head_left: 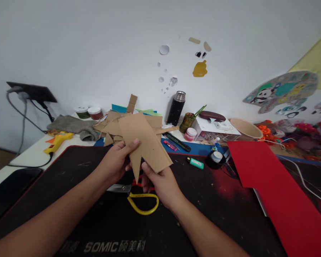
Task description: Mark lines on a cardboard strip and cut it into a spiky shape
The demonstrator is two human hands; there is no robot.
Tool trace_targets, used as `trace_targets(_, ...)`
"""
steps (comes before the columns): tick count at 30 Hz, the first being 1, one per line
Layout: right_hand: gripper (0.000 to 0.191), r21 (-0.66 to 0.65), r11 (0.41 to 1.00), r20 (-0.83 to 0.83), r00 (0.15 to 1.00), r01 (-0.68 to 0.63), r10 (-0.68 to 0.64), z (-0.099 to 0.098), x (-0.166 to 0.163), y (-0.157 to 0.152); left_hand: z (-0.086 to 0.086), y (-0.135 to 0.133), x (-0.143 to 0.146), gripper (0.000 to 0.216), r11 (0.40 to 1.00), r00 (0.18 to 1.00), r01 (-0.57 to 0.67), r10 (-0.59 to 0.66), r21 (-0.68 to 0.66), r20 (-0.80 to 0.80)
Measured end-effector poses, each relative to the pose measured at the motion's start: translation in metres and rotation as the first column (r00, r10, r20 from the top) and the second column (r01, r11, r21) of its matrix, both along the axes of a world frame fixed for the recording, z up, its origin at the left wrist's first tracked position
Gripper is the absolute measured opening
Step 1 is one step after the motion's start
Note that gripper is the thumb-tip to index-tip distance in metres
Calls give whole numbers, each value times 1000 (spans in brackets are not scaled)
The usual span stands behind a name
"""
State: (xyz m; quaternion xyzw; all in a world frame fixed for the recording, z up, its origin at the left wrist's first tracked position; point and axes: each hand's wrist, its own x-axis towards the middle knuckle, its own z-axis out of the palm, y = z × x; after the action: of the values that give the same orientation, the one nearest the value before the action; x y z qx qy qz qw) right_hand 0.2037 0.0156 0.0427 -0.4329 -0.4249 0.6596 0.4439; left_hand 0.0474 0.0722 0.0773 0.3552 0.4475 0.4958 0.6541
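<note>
A flat piece of brown cardboard [147, 139] with a notch cut into its lower edge is held up over the black desk mat [91, 221]. My left hand [120, 157] pinches its left side, thumb on the front face. At the lower edge, beside the notch, my right hand [163, 182] grips it with the thumb in front and fingers behind. Under the cardboard lies a pair of scissors [143, 212] with yellow and red handles; the right hand and the cardboard hide part of them.
Cardboard scraps [109, 123] are heaped behind. A yellow glue gun [59, 141] lies left, a phone [13, 192] at the near left. Behind stand a black thermos [176, 109] and a utility knife [178, 142]. A green lighter [195, 163] and large red sheet [278, 192] are right.
</note>
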Motion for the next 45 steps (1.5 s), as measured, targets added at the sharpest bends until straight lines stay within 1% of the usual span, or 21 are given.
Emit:
trace_targets(3,67,12,1000,33,999,29,-29,1,-2,-1,-3,-2,2,47,1000,1000,12,-12,-11,14)
trace_targets(6,57,61,992,58,992,108,-112,0,-4,-2,-4,-5,5,48,1000,1000,-3,4,-18,8)
trace_targets(8,50,94,983,66,984,160,-167,0,-5,-3,-3,-7,7,50,1000,1000,-19,19,-3,7)
trace_targets(13,40,202,953,128,959,226,-255,-4,-4,-4,4,-11,12,51,999,1000,-27,27,37,9)
trace_targets(19,24,398,884,156,932,245,-328,-8,-1,-5,6,-16,14,47,999,1000,-15,16,48,-22)
trace_targets(24,21,399,882,172,924,253,-343,-6,-1,-6,0,-23,20,50,998,999,-53,53,32,-7)
trace_targets(28,21,438,861,186,911,258,-367,-6,0,-6,-3,-26,23,53,998,997,-70,70,2,-14)
trace_targets(30,23,436,878,234,917,199,-324,-7,1,-4,0,-22,19,50,996,995,-94,94,5,-22)
trace_targets(32,29,389,918,335,917,76,-217,-7,4,-2,4,-15,11,43,985,986,-166,167,52,-25)
trace_targets(34,31,340,938,454,884,-62,-106,-5,7,0,10,-7,1,37,954,960,-273,278,124,-18)
trace_targets(35,26,344,931,516,853,-122,-79,-2,9,0,12,-3,-4,35,948,958,-278,286,155,-33)
trace_targets(37,17,384,885,650,758,-264,-56,5,13,0,15,5,-15,36,943,957,-257,279,212,-81)
trace_targets(38,18,391,858,711,701,-332,-53,9,15,-1,16,8,-19,38,941,956,-239,272,241,-113)
trace_targets(41,38,349,779,868,493,-521,-58,20,20,-3,17,15,-32,42,915,932,-228,304,333,-196)
trace_targets(43,46,268,747,927,375,-608,-27,25,21,-6,16,18,-40,43,894,912,-251,347,370,-220)
trace_targets(45,50,203,722,953,303,-661,10,29,20,-10,13,20,-46,46,889,901,-276,372,366,-223)
